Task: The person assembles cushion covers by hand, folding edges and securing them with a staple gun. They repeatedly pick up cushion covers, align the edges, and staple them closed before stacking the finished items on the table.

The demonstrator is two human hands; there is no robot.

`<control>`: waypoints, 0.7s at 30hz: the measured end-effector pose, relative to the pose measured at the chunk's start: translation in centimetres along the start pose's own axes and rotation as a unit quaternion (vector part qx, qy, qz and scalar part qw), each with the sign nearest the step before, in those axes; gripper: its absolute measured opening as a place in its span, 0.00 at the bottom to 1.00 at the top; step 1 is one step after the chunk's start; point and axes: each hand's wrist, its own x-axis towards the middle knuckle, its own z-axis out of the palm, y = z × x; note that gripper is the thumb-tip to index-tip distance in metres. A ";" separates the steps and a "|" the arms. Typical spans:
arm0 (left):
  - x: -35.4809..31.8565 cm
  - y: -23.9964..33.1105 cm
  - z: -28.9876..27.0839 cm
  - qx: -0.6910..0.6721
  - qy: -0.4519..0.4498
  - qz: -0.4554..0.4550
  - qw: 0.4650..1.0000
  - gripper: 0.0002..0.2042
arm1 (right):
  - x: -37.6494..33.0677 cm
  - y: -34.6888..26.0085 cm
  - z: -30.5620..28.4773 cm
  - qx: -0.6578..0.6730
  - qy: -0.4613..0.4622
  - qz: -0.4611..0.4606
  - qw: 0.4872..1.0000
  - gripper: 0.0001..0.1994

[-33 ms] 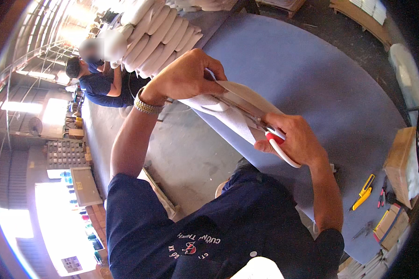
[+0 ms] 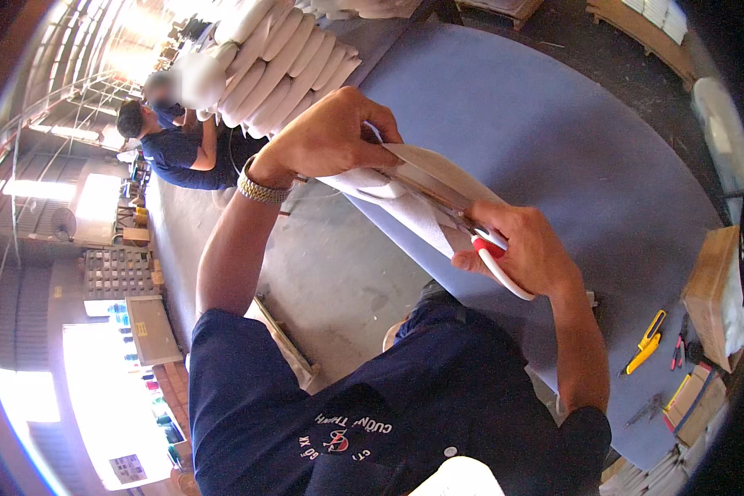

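Note:
My left hand [image 2: 332,136] pinches the upper left end of a piece of whitish cloth [image 2: 409,213], stretched between both hands over the table's near edge. In my right hand [image 2: 531,250] are scissors [image 2: 504,273] with a white and red handle. Their metal blades lie along the cloth, pointing toward my left hand, partly covered by its folds. My right thumb and fingers wrap round the handle loops, close to the cloth's right end.
A blue-grey table [image 2: 546,132] spreads ahead. On its right lie a yellow utility knife [image 2: 645,345], red-handled pliers [image 2: 679,343] and a cardboard box [image 2: 709,298]. Stacked white padded pieces [image 2: 281,66] stand at the far left, beside people in dark shirts [image 2: 178,157].

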 end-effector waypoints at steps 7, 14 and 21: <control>-0.3 -0.5 0.2 -0.036 -0.014 0.003 0.999 0.11 | 0.1 0.8 0.9 0.013 0.001 -0.016 1.000 0.30; -0.6 0.6 0.8 -0.058 -0.025 -0.009 0.998 0.09 | 0.3 1.8 1.8 0.055 0.020 -0.061 0.996 0.29; -0.7 0.8 1.3 -0.056 -0.017 -0.022 0.998 0.09 | 0.4 2.0 2.2 0.029 0.046 -0.088 0.995 0.29</control>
